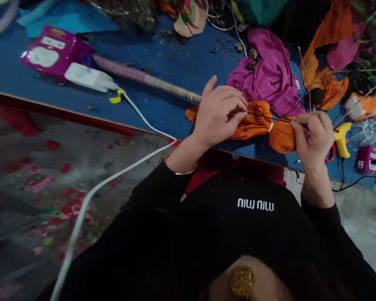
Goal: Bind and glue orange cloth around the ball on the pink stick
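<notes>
A bunched orange cloth [252, 121] lies at the front edge of the blue table [138, 108], narrowed at one place by a pale tie. Over it runs a thin black cord [266, 116], stretched between my hands. My left hand [221, 110] pinches the cord between thumb and forefinger, above the orange cloth's left part. On the other side, my right hand [315, 133] is closed on the cord near the cloth's rounded right end. Something small and purple shows by its fingers; I cannot make out what it is. A red loop handle [330, 154] shows just beyond that hand.
Purple cloth [266, 75] is heaped behind my hands. A yellow glue gun [342, 140] lies right, near a small purple box [367, 159]. At left are a purple power strip [54, 52], a wrapped rod [150, 79] and a white cable [106, 179] crossing the table edge.
</notes>
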A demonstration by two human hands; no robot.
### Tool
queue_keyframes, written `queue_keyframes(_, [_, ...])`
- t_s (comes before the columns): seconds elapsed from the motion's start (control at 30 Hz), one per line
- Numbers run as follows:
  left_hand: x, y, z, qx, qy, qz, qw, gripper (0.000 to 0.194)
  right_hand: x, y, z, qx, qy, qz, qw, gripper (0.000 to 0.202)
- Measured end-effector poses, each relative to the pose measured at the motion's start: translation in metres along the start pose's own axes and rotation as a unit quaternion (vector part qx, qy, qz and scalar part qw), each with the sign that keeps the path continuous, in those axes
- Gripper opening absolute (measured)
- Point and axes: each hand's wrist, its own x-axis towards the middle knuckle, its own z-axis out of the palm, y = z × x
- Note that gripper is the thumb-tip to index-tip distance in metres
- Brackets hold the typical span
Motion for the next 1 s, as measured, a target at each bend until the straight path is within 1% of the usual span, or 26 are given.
queue_keyframes(0.07, [-0.006,-0.001,-0.001,0.002,0.002,-0.009,1.000,0.019,0.001,-0.001,0.000,-0.029,0.000,-0.023,0.999,0.035])
queue_keyframes(0.2, [-0.016,-0.005,0.001,-0.002,0.038,-0.019,0.999,0.018,0.003,-0.002,-0.001,-0.056,-0.028,-0.034,0.997,0.036])
queue_keyframes(0.3, [-0.020,-0.008,0.001,0.000,0.030,-0.036,0.999,0.017,0.005,-0.005,-0.001,-0.050,-0.038,-0.070,0.996,0.033])
queue_keyframes(0.37, [-0.020,-0.009,0.002,0.000,0.019,-0.041,0.999,0.017,0.007,-0.009,0.000,-0.038,-0.058,-0.088,0.994,0.032])
queue_keyframes(0.43, [-0.020,-0.010,0.002,-0.003,0.014,-0.034,0.999,0.017,0.009,-0.014,0.001,-0.029,-0.088,-0.086,0.992,0.029])
queue_keyframes(0.5, [-0.019,-0.009,0.002,-0.005,0.020,-0.020,1.000,0.017,0.012,-0.018,0.004,-0.036,-0.101,-0.079,0.991,0.026])
queue_keyframes(0.6, [-0.018,-0.009,0.002,0.009,0.039,-0.008,0.999,0.016,0.015,-0.023,0.009,-0.064,-0.095,-0.091,0.989,0.025])
queue_keyframes(0.7, [-0.018,-0.009,0.002,0.022,0.032,-0.011,0.999,0.012,0.016,-0.027,0.010,-0.070,-0.097,-0.101,0.988,0.023])
queue_keyframes(0.83, [-0.019,-0.011,0.002,0.034,0.032,0.020,0.999,0.011,0.015,-0.029,0.009,-0.049,-0.121,-0.085,0.988,0.026])
queue_keyframes(1.0, [-0.017,-0.009,0.002,0.081,0.013,0.023,0.996,0.010,0.016,-0.032,0.010,-0.044,-0.126,-0.067,0.989,0.026])
